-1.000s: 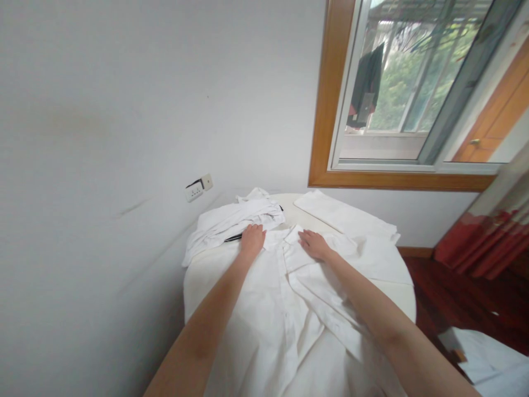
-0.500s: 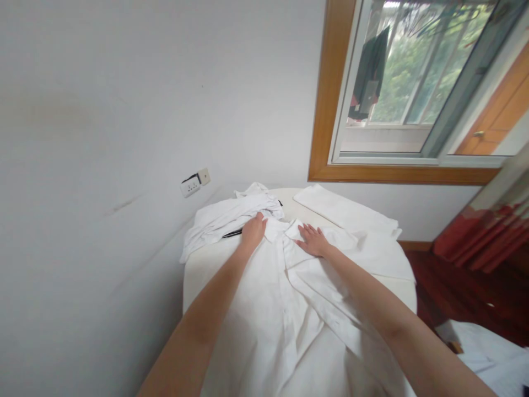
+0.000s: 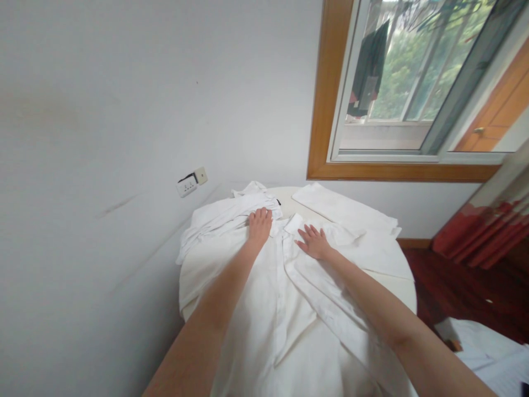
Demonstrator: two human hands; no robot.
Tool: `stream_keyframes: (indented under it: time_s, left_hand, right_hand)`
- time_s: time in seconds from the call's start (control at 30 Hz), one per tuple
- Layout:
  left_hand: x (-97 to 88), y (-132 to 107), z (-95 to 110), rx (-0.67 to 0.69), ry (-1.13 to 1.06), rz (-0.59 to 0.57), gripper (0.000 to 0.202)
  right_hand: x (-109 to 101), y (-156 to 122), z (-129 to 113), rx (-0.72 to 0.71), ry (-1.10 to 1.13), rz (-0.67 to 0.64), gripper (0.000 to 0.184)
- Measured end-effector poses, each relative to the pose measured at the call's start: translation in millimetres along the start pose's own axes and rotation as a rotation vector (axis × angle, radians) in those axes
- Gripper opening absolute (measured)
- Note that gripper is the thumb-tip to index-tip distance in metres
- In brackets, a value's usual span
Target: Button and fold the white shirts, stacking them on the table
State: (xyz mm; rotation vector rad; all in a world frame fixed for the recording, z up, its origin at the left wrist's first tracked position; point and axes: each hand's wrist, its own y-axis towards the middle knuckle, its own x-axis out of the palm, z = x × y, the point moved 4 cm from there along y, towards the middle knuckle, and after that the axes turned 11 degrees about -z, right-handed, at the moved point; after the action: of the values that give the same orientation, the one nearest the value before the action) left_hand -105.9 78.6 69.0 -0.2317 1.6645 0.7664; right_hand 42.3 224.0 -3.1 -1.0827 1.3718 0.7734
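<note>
A white button-up shirt [image 3: 285,309] lies spread front-up on a round white table [image 3: 403,289], its collar toward the wall. My left hand [image 3: 259,225] rests flat on the left side of the collar, fingers stretched out. On the right side of the collar lies my right hand [image 3: 313,241], fingers spread and pressing the cloth. Neither hand holds anything.
A heap of crumpled white shirts [image 3: 219,220] lies at the table's far left, by a wall socket [image 3: 190,182]. A folded white cloth [image 3: 345,209] sits at the far right under a wood-framed window [image 3: 413,94]. Red curtain [image 3: 483,231] and dark floor are to the right.
My left hand slid forward and right along the collar, toward the heap. The shirt's left side now covers the dark strip seen earlier. My right hand barely moved.
</note>
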Motion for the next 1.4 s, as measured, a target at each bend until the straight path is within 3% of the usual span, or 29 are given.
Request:
stream_keyframes:
  time_s: [0.1,0.2,0.33,0.43,0.53,0.7,0.9,1.0,1.1,1.27,1.4]
  left_hand:
    - [4.1,-24,20,0.158,-0.108,-0.004,0.034]
    - [20.3,-51,40,0.305,-0.257,-0.144,0.031]
    - [38.4,-73,49,0.333,-0.248,-0.197,0.040]
    - [44.1,-77,48,0.303,-0.228,-0.217,0.045]
    - [45.6,-75,46,0.293,-0.235,-0.244,0.056]
    - [46.5,-75,45,0.309,-0.236,-0.302,0.076]
    - [44.5,-77,45,0.303,-0.237,-0.319,0.078]
    - [45.7,-76,45,0.296,-0.246,-0.323,0.082]
    - [48.2,-75,45,0.284,-0.266,-0.340,0.084]
    - [39.0,-79,48,0.271,-0.287,-0.267,0.074]
    - [28.2,-91,64,0.368,-0.303,-0.237,0.046]
  right_hand:
    - [1,5,-2,-0.017,0.007,0.068,0.065]
    - [-5,5,-1,-0.064,0.025,0.117,0.059]
    - [-17,-7,12,-0.102,0.004,0.139,0.044]
    - [-17,-25,29,-0.064,-0.021,0.130,0.041]
    - [-4,-42,44,-0.033,-0.020,0.081,0.055]
    - [10,-53,53,-0.070,-0.043,0.144,0.060]
    - [-1,-58,50,-0.125,-0.031,0.197,0.051]
    - [-6,-71,40,-0.175,-0.025,0.254,0.046]
    - [-3,-87,27,-0.269,-0.012,0.227,0.047]
    - [9,-103,28,-0.318,-0.039,0.148,0.054]
    - [9,-109,35,-0.287,-0.061,0.192,0.054]
